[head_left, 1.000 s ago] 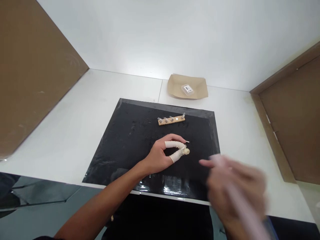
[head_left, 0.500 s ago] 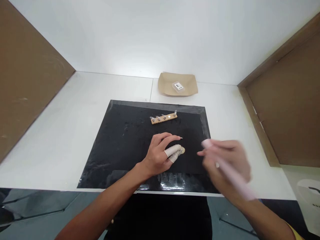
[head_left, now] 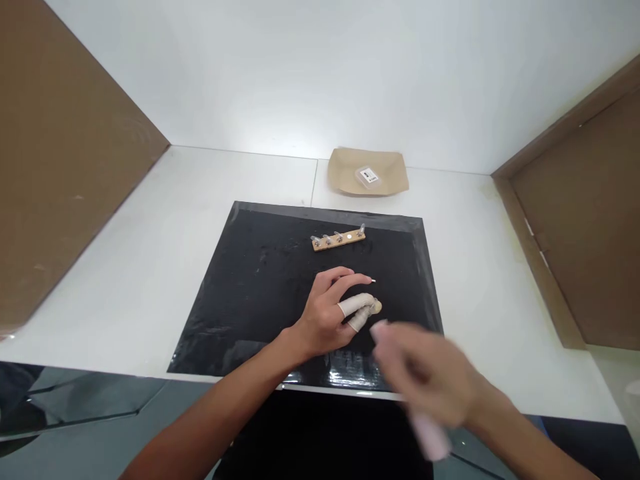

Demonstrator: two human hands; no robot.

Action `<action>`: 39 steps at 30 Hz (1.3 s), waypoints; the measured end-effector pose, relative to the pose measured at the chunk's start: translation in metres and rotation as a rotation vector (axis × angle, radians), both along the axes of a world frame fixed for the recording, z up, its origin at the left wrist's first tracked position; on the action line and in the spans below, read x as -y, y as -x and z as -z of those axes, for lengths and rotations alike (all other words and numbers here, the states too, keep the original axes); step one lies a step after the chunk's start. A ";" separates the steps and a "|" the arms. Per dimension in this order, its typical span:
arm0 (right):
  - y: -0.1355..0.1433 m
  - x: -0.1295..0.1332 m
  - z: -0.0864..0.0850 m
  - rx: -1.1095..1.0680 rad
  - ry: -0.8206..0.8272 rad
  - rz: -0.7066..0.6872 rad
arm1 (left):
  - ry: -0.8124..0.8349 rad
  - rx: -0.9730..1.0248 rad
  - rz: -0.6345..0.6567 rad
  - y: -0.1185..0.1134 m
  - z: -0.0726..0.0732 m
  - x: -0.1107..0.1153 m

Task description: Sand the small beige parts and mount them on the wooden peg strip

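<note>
My left hand point(head_left: 333, 310) rests on a black mat point(head_left: 260, 280), its thumb and forefinger in white finger cots pinching a small tan round piece point(head_left: 376, 307). A thin pin point(head_left: 371, 281) lies just beyond its fingertips. My right hand point(head_left: 430, 373), blurred, hovers near the mat's front edge and grips a pale pink pen-like tool point(head_left: 429, 430), its tip close to the tan piece. A small wooden strip with several metal fittings point(head_left: 339, 239) lies farther back on the mat.
A tan paper tray point(head_left: 350, 180) holding a small clear labelled packet point(head_left: 369, 176) sits on the white table point(head_left: 150, 247) behind the mat. Brown panels point(head_left: 60, 167) stand at left and right. The table's front edge runs just below my hands.
My right hand with the pink tool has swung left and down toward my left hand's fingertips. My left hand keeps its pinch in the same spot. The camera view shifted slightly.
</note>
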State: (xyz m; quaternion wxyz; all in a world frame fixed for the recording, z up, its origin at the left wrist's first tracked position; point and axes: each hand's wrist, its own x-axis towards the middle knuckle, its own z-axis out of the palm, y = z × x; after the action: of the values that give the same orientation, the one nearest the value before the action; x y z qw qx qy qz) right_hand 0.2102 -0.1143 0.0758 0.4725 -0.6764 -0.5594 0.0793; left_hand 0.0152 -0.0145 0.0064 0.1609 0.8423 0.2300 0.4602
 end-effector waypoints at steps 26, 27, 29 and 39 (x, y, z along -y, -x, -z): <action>0.026 0.009 0.012 -0.101 -0.085 0.075 | 0.395 -0.001 0.238 0.004 -0.010 0.001; 0.024 0.008 0.011 -0.096 -0.080 0.084 | 0.333 -0.003 0.214 0.003 -0.008 0.001; 0.016 0.005 0.008 -0.084 -0.051 0.062 | 0.194 -0.007 0.159 0.003 -0.005 0.002; -0.016 0.005 0.000 -0.039 0.025 -0.134 | 0.072 -0.044 0.037 0.003 -0.002 0.002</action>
State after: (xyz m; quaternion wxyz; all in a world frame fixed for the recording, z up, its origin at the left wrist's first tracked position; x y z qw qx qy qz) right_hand 0.2265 -0.1189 0.0760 0.4683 -0.6418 -0.5930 0.1310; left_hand 0.0123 -0.0167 0.0085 0.1946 0.8501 0.2343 0.4297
